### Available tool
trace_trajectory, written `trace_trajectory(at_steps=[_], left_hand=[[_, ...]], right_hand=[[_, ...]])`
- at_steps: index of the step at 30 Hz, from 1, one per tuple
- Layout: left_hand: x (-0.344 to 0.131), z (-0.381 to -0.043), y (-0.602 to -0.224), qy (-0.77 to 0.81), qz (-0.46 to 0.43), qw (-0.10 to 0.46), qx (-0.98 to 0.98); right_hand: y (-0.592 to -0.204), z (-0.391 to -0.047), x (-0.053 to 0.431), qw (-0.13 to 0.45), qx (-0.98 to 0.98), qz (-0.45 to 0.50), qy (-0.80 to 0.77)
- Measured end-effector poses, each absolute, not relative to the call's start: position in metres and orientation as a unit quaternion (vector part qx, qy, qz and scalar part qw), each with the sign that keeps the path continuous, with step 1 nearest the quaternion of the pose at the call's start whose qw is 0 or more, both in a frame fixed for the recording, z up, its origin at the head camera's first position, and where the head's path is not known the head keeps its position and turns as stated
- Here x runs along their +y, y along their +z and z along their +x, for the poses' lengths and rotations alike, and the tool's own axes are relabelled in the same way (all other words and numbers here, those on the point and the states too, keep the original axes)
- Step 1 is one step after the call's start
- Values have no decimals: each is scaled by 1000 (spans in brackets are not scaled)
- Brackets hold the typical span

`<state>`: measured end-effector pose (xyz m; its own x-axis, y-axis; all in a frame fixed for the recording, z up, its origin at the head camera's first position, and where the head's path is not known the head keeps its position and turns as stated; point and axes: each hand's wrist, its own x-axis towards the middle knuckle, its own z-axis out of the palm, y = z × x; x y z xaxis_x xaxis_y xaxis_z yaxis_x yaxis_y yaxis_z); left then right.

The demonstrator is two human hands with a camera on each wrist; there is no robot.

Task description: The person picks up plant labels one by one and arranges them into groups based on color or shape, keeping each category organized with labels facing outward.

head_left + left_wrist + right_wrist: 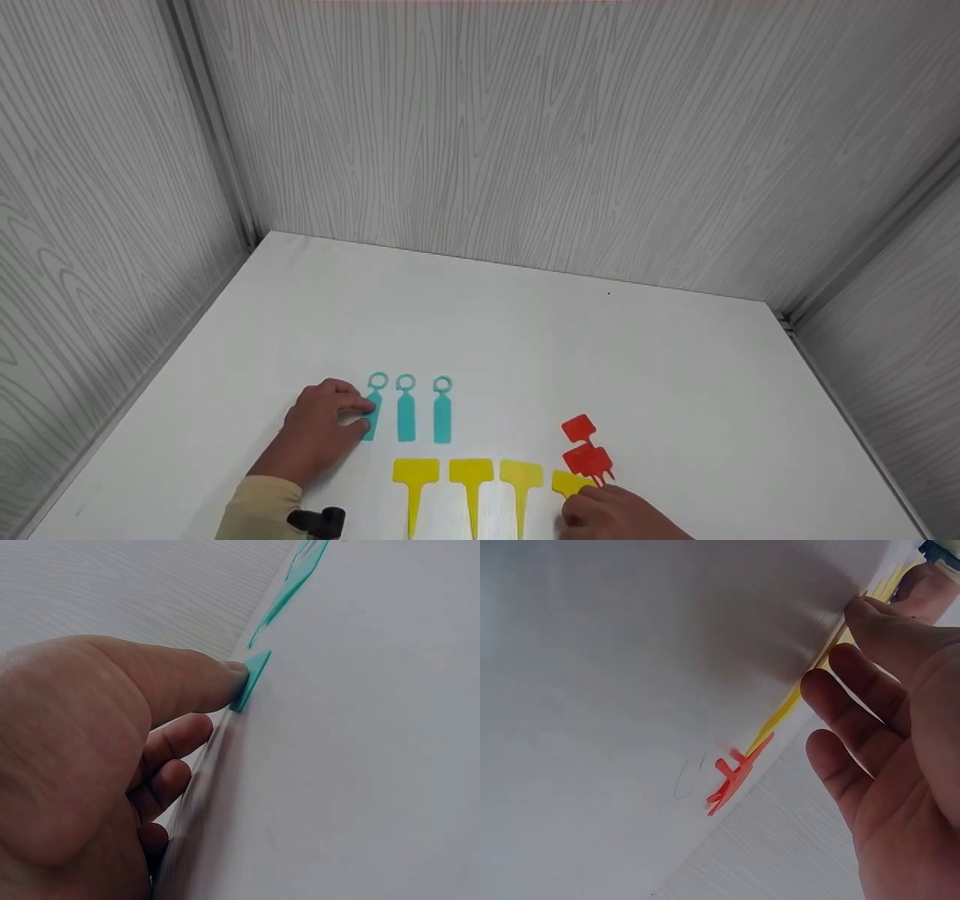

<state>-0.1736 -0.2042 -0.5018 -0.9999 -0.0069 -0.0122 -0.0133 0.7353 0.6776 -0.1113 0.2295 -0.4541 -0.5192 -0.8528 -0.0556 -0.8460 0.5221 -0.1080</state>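
Observation:
Three teal plant tags with ring tops lie side by side on the white table. My left hand (322,427) holds the leftmost teal tag (373,420) by its lower part, between thumb and fingertips. In the left wrist view the thumb (187,679) presses on that tag's end (256,679). Below stands a row of yellow T-shaped plant labels, among them one at the left (415,471). My right hand (611,514) pinches the rightmost yellow label (570,481), covering its stem. In the right wrist view, the thumb and fingers meet along its edge.
Small red plant labels (589,459) lie overlapping just beyond my right hand. The other teal tags (406,416) stand right of my left hand. Grey wood-grain panels (487,135) wall in the white table (510,330) at the back and both sides.

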Motion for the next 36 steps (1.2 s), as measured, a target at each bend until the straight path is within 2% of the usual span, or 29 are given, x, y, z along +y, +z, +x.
trace_trajectory(at_steps=[4, 11, 19, 22, 25, 27, 31, 33, 36], left_hand=[[-204, -174, -502, 364, -3, 4, 931], [-205, -172, -500, 367, -2, 10, 930], [-205, -173, -499, 364, -2, 12, 931], [-204, -173, -499, 362, -3, 12, 932], [-203, -173, -499, 361, -5, 12, 932], [-203, -173, -500, 361, -6, 12, 932], [-205, -173, -499, 365, -2, 9, 931], [-205, -172, -500, 366, 0, 9, 930], [-205, -172, -500, 368, 1, 8, 930]], right_hand=[[-453, -113, 229, 62, 873, -482, -50], [-457, -112, 231, 36, 874, -480, -72], [-452, -112, 232, 34, 869, -489, -65], [-448, -112, 234, 37, 883, -463, -68], [-439, -115, 234, 34, 925, -371, -71], [-435, -122, 235, 41, 962, -259, -80], [-433, -145, 244, 88, 989, -30, -117], [-435, -158, 250, 122, 983, 31, -135], [-441, -171, 255, 159, 973, 54, -158]])
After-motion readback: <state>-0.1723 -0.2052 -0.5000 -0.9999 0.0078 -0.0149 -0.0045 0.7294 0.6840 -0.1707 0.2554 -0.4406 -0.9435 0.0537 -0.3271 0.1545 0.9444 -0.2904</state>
